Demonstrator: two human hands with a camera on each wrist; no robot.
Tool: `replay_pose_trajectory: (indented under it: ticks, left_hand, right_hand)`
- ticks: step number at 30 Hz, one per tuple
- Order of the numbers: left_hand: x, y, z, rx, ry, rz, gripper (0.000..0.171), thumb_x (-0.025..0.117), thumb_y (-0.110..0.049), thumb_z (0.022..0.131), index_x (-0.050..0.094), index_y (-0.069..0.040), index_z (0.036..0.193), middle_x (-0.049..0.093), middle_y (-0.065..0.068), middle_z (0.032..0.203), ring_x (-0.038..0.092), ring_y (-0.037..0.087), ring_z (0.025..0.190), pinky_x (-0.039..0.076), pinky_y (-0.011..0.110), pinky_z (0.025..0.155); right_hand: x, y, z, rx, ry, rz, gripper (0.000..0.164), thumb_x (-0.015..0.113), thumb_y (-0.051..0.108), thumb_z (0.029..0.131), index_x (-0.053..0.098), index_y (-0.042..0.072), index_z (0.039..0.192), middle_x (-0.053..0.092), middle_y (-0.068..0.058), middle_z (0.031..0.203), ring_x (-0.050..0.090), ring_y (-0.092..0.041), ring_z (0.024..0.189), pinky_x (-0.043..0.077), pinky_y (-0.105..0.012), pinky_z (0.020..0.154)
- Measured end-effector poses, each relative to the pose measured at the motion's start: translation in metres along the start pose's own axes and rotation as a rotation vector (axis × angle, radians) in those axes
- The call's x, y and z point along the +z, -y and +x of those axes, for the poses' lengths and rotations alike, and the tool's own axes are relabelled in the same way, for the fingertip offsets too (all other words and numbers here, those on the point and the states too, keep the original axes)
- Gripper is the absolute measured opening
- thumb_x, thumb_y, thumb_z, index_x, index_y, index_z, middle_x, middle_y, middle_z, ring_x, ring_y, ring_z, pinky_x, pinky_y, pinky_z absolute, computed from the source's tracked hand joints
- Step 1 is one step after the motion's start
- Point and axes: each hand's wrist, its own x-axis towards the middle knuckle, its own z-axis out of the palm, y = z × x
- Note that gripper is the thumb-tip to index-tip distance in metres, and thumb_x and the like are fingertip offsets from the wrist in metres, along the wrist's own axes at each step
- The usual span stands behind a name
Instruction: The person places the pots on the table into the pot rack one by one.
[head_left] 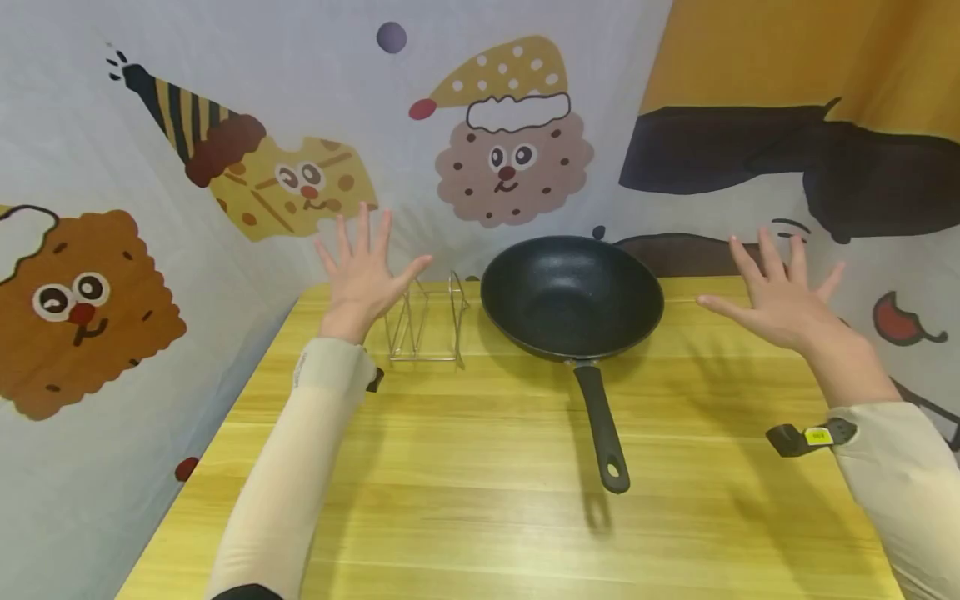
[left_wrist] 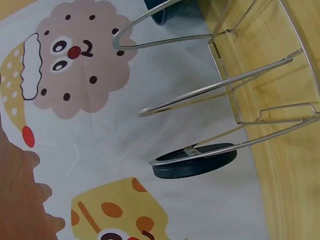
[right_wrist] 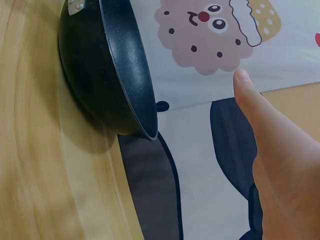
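Note:
Both hands are raised with fingers spread, holding nothing. My left hand [head_left: 362, 283] is up at the left, overlapping the edge of a wire rack [head_left: 423, 358] in the head view. Up close in the left wrist view, the rack [left_wrist: 192, 94] shows several thin metal loops, and a dark oval piece [left_wrist: 200, 169] overlaps the lowest one. Between the hands stands a black frying pan [head_left: 570, 300], its handle [head_left: 600, 425] pointing toward me. My right hand [head_left: 787, 304] hovers to the pan's right, apart from it; its thumb [right_wrist: 270, 120] shows in the right wrist view.
Rack and pan are near the back of a light wooden table [head_left: 465, 517]. Behind and at the left hangs a pale cloth [head_left: 300, 67] printed with cartoon biscuits and cheese. Its lower edge meets the table's back edge close behind the pan.

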Motion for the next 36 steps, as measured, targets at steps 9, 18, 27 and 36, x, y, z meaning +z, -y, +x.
replay_pose_trajectory:
  ticks: [9, 18, 27, 36]
  left_hand:
    - [-0.001, -0.003, -0.01, 0.015, -0.04, -0.054, 0.098, 0.022, -0.087, 0.086, -0.013, -0.032, 0.158, -0.024, -0.002, 0.165, -0.019, 0.036, 0.154, -0.013, 0.069, 0.119]
    - [0.002, -0.009, -0.026, 0.037, -0.097, -0.127, 0.094, 0.031, -0.08, 0.092, -0.005, -0.027, 0.161, -0.011, 0.002, 0.169, -0.007, 0.037, 0.156, -0.005, 0.066, 0.123]
    - [0.002, -0.019, -0.043, 0.085, -0.111, -0.255, 0.083, 0.046, -0.062, 0.097, 0.02, -0.013, 0.16, 0.011, 0.011, 0.169, 0.013, 0.038, 0.155, 0.011, 0.057, 0.127]
    - [0.005, -0.036, -0.054, 0.096, -0.082, -0.39, 0.077, 0.054, -0.053, 0.096, 0.029, -0.013, 0.157, 0.023, 0.008, 0.166, 0.025, 0.033, 0.152, 0.023, 0.056, 0.124]
  right_hand:
    - [0.009, -0.002, -0.003, 0.011, -0.026, 0.014, 0.097, 0.042, 0.069, 0.094, -0.01, 0.022, 0.16, -0.025, -0.019, 0.163, -0.032, -0.05, 0.144, -0.024, -0.087, 0.092]
    - [0.016, -0.001, -0.01, 0.015, -0.053, -0.007, 0.099, 0.044, 0.07, 0.093, -0.01, 0.022, 0.16, -0.018, -0.021, 0.165, -0.021, -0.051, 0.149, -0.012, -0.088, 0.1]
    - [0.025, -0.001, -0.018, 0.004, -0.067, -0.002, 0.103, 0.05, 0.067, 0.092, -0.006, 0.014, 0.161, -0.006, -0.027, 0.165, -0.009, -0.051, 0.151, 0.001, -0.083, 0.11]
    - [0.034, 0.002, -0.021, -0.009, -0.08, 0.065, 0.103, 0.055, 0.063, 0.092, 0.005, 0.005, 0.16, 0.011, -0.032, 0.162, 0.009, -0.053, 0.15, 0.014, -0.075, 0.114]
